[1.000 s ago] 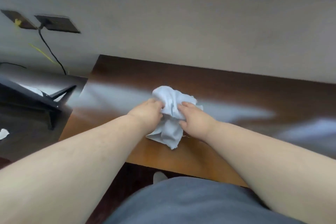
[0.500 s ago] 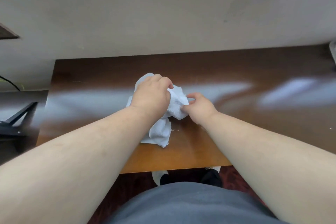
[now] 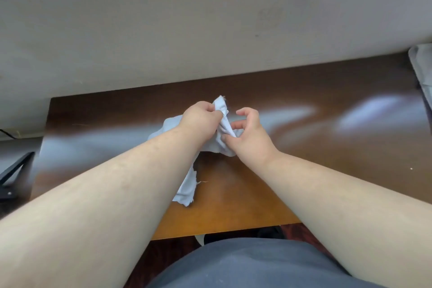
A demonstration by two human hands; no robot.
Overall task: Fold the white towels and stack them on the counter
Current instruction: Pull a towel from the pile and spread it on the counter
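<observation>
A crumpled white towel (image 3: pixel 187 188) lies near the middle of the brown wooden counter (image 3: pixel 304 159), partly lifted. My left hand (image 3: pixel 201 119) pinches its upper corner, which sticks up above my fingers. My right hand (image 3: pixel 247 133) grips the bunched cloth just to the right, thumb and fingers curled on a fold. The towel's lower end hangs down under my left forearm toward the counter's front edge, with a loose thread showing. My forearms hide much of the cloth.
A pale wall (image 3: pixel 210 18) rises behind the counter. More pale fabric (image 3: pixel 423 72) shows at the far right edge. A black frame (image 3: pixel 14 170) stands left of the counter. My grey clothing (image 3: pixel 245 264) fills the bottom.
Both hands have lifted and shifted on the towel; my left hand now pinches a raised corner, and my right hand has moved up beside it. The camera view has swung rightward.
</observation>
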